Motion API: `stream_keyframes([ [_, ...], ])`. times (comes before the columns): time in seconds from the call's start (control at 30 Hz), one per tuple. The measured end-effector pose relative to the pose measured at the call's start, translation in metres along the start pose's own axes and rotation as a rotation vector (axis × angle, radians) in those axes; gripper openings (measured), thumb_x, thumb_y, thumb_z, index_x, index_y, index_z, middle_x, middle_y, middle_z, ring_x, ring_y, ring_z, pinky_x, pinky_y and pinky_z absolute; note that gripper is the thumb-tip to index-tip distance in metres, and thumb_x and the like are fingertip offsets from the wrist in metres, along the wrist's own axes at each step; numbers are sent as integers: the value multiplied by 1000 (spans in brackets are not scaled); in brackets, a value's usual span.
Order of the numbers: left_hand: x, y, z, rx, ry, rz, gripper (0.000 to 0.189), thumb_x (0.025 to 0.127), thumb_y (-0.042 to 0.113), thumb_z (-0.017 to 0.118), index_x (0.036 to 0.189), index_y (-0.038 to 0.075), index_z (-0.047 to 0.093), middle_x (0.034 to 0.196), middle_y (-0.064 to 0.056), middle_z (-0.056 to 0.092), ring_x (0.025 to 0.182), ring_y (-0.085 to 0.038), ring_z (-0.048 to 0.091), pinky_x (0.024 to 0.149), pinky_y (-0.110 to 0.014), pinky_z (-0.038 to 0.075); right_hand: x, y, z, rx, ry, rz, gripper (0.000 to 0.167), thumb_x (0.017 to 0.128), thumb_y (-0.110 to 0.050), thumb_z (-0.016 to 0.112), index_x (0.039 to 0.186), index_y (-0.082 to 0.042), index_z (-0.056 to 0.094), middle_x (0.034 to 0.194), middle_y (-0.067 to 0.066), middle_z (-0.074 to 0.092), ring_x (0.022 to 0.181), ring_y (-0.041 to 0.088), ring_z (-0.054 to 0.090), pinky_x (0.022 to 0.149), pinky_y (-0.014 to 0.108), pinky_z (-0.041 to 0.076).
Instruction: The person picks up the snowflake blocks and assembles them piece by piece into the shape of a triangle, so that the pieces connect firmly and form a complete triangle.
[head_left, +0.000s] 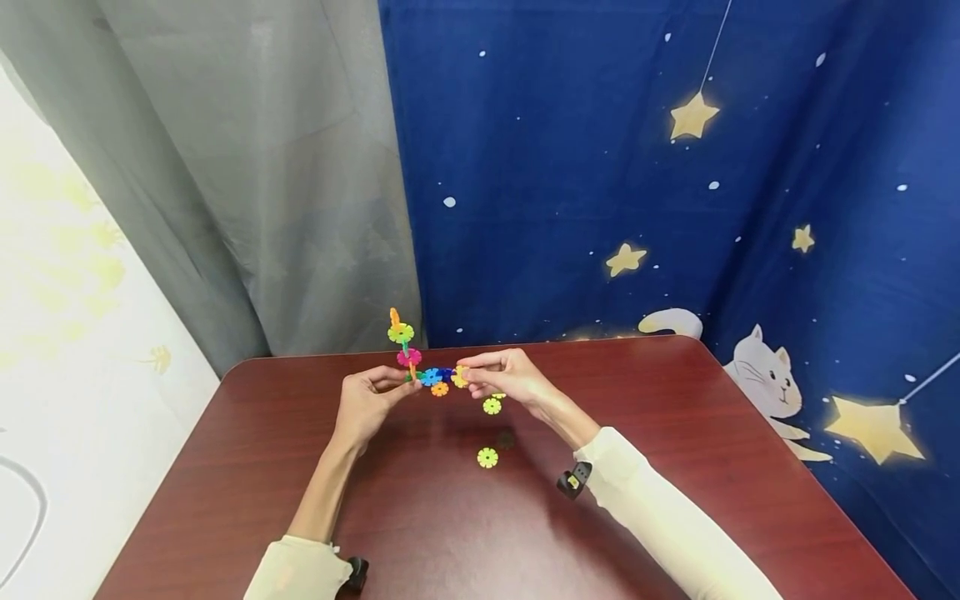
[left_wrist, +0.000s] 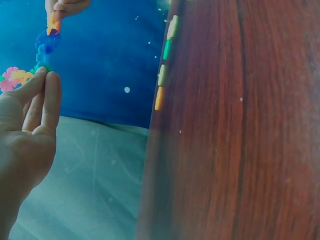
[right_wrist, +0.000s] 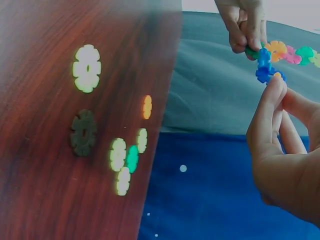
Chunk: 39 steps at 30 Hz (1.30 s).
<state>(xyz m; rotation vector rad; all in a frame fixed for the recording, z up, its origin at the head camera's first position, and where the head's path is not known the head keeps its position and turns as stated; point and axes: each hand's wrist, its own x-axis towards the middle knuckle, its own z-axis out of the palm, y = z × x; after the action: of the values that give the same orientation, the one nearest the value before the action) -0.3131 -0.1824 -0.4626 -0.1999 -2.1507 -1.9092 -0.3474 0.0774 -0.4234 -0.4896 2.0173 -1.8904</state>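
A chain of interlocking snowflake discs is held above the table between the two hands. My left hand [head_left: 366,407] pinches the chain at a green disc [right_wrist: 252,53]. From there an arm of the chain rises through an orange disc [right_wrist: 276,50], a pink disc [head_left: 408,357], a teal-green disc [right_wrist: 304,55] and a lime disc [head_left: 401,333], topped by another orange one. Toward the right come a light blue disc [head_left: 431,377] and a dark blue disc [left_wrist: 48,43]. My right hand [head_left: 517,382] pinches a yellow-orange disc [left_wrist: 53,24] at the dark blue end, its fingers partly covering it.
Loose discs lie on the reddish-brown table [head_left: 420,517]: a lime disc [head_left: 487,457], a dark disc [right_wrist: 83,133], an orange disc [head_left: 440,389], a green disc [right_wrist: 132,159] and several more lime ones. A grey curtain [head_left: 300,208] and a blue star-patterned curtain [head_left: 540,208] hang behind.
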Motion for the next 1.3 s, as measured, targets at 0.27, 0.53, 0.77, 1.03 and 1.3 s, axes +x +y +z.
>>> stream_keyframes([
  [0.27, 1, 3, -3, -101, -4, 32, 26, 84, 5, 87, 104, -8, 75, 90, -10, 79, 83, -18, 78, 78, -25, 60, 0, -2, 5, -10, -13, -31, 36, 98, -7, 72, 131, 6, 67, 107, 20, 76, 77, 12, 74, 93, 55, 55],
  [0.53, 3, 1, -1, -116, -1, 25, 26, 84, 4, 87, 104, -8, 75, 91, -12, 79, 83, -15, 78, 79, -25, 61, -1, -1, 2, -37, -20, -44, 37, 102, -12, 67, 135, 6, 64, 110, 24, 73, 84, 21, 74, 87, 45, 61],
  [0.77, 1, 3, -2, -85, -10, 13, 26, 84, 8, 88, 104, -3, 76, 89, -5, 80, 83, -14, 77, 78, -26, 60, 0, -2, 0, -62, -10, -47, 34, 102, -9, 67, 132, 7, 66, 110, 20, 75, 86, 24, 74, 87, 44, 61],
  [1.03, 0, 4, -2, -81, -8, 11, 26, 83, 8, 88, 104, -4, 76, 89, -5, 79, 82, -15, 77, 77, -30, 61, 2, -2, 2, -62, -15, -47, 34, 101, -7, 67, 132, 7, 66, 112, 23, 75, 79, 14, 74, 93, 54, 56],
  [1.3, 1, 4, -2, -83, -1, 16, 27, 83, 9, 89, 103, -3, 76, 88, -3, 79, 83, -15, 77, 76, -30, 61, 1, 3, 1, -38, -18, -8, 34, 103, -13, 66, 133, 5, 65, 112, 27, 72, 84, 20, 74, 90, 47, 60],
])
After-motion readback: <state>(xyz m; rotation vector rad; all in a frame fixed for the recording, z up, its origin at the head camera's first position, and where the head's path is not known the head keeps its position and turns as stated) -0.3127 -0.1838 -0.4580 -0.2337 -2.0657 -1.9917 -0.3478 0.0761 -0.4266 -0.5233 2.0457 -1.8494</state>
